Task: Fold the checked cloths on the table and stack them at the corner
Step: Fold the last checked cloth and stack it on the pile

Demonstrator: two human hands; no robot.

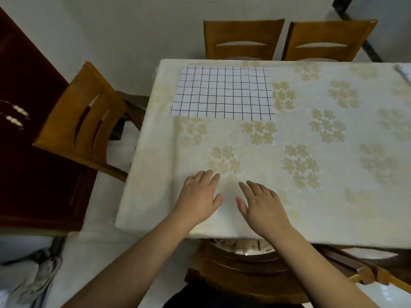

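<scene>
Our two bare hands rest flat on a floral-covered counter (311, 134), a checked cloth lying at its far left corner.

The checked cloth (222, 92) lies folded flat, long axis left to right, well ahead of us near the far edge. Our left hand (199, 196) is nearer it than our right hand (260, 204). Each grip is released, holding nothing. Bare tablecloth lies between. Another cloth's edge (403, 73) shows far right.

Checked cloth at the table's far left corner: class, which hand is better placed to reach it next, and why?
Probably the left hand. The white black-gridded checked cloth lies far and to the left, nearer that hand than the right hand. Both hands are flat and empty.
</scene>
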